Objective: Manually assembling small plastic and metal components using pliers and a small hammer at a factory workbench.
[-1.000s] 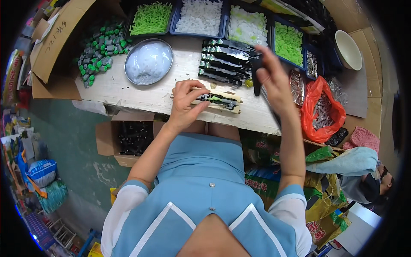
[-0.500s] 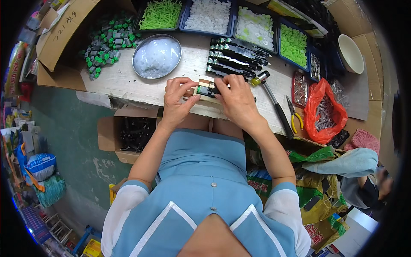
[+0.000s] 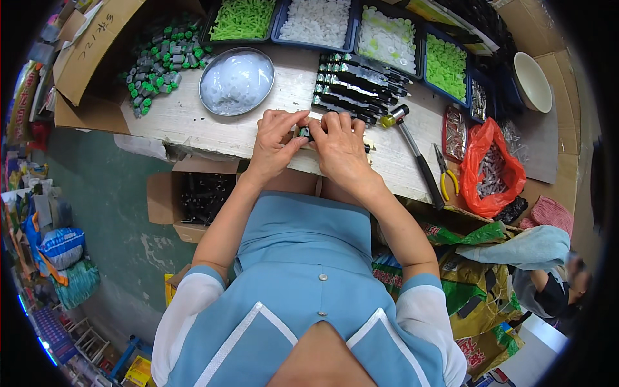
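Observation:
At the front edge of the table, my left hand (image 3: 276, 143) and my right hand (image 3: 342, 147) meet over a black plastic housing with a small grey-and-green motor (image 3: 305, 132) in its end. My left thumb and fingers pinch the motor end. The curled fingers of my right hand press on the housing and hide most of it; a dark tip (image 3: 369, 148) shows beyond them. Behind my right hand lies a row of similar black housings (image 3: 354, 97) with green ends. A hammer (image 3: 412, 151) with a yellow-and-metal head rests to the right.
Several loose motors (image 3: 155, 77) are heaped at the far left beside a metal bowl (image 3: 236, 82) of whitish contents. Trays of green pieces (image 3: 242, 20) and white pieces (image 3: 314, 24) line the back. Pliers (image 3: 446, 173) and a red bag (image 3: 477, 193) are on the right; an open carton (image 3: 164, 203) stands below left.
My right hand has shifted slightly left and its fingers have curled closer over the housing. My hands are nearer together, covering the pale wooden block that showed beneath the housing before.

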Motion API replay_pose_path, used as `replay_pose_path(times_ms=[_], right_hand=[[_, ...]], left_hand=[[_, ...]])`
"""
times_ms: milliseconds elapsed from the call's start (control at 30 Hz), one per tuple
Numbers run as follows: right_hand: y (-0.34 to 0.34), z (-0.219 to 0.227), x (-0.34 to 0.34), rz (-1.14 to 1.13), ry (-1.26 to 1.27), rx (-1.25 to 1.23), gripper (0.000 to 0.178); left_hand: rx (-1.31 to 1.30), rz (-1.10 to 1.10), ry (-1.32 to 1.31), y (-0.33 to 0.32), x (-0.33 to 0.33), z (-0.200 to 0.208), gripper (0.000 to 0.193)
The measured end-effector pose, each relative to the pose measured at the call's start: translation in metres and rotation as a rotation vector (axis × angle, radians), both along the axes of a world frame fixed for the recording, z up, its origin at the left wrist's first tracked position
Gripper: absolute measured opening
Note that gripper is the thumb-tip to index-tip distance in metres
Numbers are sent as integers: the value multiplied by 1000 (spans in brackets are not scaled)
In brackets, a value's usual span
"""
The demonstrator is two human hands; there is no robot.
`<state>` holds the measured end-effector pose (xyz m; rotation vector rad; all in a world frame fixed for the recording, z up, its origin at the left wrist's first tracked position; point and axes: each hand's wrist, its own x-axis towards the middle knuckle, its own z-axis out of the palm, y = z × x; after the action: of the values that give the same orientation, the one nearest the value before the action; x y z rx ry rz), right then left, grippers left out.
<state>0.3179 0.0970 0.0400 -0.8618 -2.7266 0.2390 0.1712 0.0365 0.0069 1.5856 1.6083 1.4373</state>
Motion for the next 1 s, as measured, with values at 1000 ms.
replay_pose_path(times_ms=[1000], right_hand=[[-30, 31, 108, -267, 137, -101, 27]], left_hand=[[51, -460, 948, 22, 2, 37, 48]])
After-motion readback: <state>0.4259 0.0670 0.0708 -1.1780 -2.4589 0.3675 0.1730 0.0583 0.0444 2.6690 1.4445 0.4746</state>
